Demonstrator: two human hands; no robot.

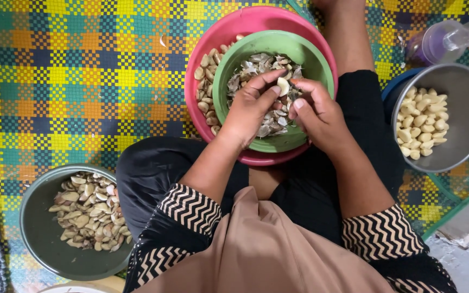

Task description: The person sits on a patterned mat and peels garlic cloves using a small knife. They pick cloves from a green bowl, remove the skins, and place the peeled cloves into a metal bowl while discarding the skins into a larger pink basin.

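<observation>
While both hands work over the bowls:
mat (pixel 82 81): checkered, underneath
pink bowl (pixel 229 32): unpeeled cloves
green bowl (pixel 305 54): nested inside, skins
left hand (pixel 248 111): pinching garlic clove (pixel 283 86)
right hand (pixel 318 111): fingertips grasping same clove

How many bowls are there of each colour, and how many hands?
Round pink plastic bowl: 1
Round green plastic bowl nested in the pink one: 1
Round grey metal bowls, one at bottom left and one at right: 2
Bare hands, left hand and right hand, together holding one pale garlic clove: 2
Total: 6
</observation>
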